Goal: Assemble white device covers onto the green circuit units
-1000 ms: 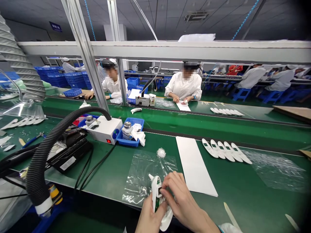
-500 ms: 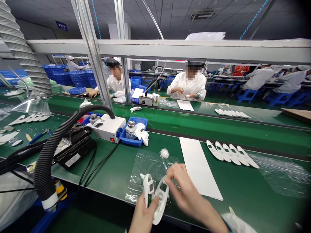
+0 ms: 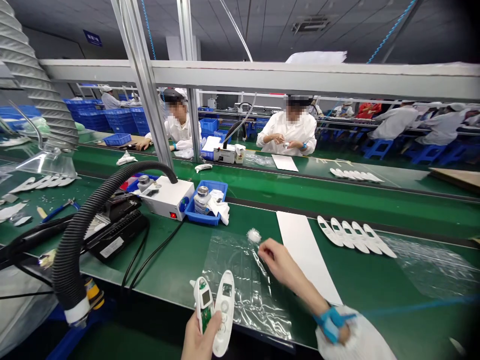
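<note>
Since half a second ago the right hand [image 3: 277,257] has left the parted casing and gone up and forward, and the left hand [image 3: 200,337] has shifted down and to its left with both pieces in its grasp. The left fingers grip the pair above the near edge of the worktop [image 3: 168,270]. The right fingers are curled together; whether anything is between them I cannot tell.

The longer piece, the cover half [image 3: 224,314], is smooth and white, with a window near its top and a column of round button shapes below. Alongside it stands the body half [image 3: 204,302], white, with a small spout-like tip. It lies open to show a green circuit board [image 3: 205,320] and a dark square screen [image 3: 206,298]. The left thumb hides part of its lower end.

Around them, a thick black hose [image 3: 63,265] arches over the left side. A clear plastic bag [image 3: 247,272] lies flat beneath the right hand, beside a long white sheet [image 3: 307,257]. Farther back sit a white box [image 3: 167,197] and a blue tray [image 3: 202,218] with a bottle [image 3: 201,199]. Five white covers [image 3: 356,237] lie in a row to the right. Smallest is a heap of clear bits [image 3: 254,235], just beside the right fingertips.
</note>
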`<move>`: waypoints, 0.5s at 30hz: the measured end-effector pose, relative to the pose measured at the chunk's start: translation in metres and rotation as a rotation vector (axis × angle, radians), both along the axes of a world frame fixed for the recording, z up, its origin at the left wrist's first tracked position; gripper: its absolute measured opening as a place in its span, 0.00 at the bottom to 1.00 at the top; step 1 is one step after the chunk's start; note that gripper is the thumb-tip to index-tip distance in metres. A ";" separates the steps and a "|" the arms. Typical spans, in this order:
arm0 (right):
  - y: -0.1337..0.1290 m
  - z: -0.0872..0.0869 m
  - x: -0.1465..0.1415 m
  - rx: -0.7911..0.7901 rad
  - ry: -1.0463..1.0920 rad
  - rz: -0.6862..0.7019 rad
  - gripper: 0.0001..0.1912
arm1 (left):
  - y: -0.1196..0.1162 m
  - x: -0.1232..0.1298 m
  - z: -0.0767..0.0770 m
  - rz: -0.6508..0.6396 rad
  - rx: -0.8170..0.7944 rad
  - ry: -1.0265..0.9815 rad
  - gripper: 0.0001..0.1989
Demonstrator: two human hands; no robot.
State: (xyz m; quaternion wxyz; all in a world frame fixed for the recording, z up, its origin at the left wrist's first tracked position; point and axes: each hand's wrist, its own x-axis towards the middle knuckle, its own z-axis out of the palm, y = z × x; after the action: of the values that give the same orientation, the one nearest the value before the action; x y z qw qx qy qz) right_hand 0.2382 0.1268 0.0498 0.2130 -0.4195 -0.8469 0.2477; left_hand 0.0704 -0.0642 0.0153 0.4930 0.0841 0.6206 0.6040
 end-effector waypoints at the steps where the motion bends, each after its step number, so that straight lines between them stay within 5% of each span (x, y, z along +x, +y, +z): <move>1: -0.015 -0.001 0.005 -0.036 -0.004 0.024 0.10 | -0.001 0.001 0.003 -0.015 -0.003 0.009 0.27; 6: -0.073 -0.016 0.017 -0.141 -0.087 0.013 0.09 | -0.004 0.008 0.005 -0.069 -0.022 0.063 0.29; 15: -0.102 -0.029 0.014 0.124 0.007 0.027 0.11 | -0.009 0.023 -0.014 -0.168 -0.037 0.194 0.32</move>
State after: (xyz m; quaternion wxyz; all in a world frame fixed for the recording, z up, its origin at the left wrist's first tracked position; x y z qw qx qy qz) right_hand 0.2518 0.0248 0.0213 0.2384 -0.3931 -0.8654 0.1991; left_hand 0.0938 -0.0727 0.0009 0.4809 0.1845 0.6672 0.5381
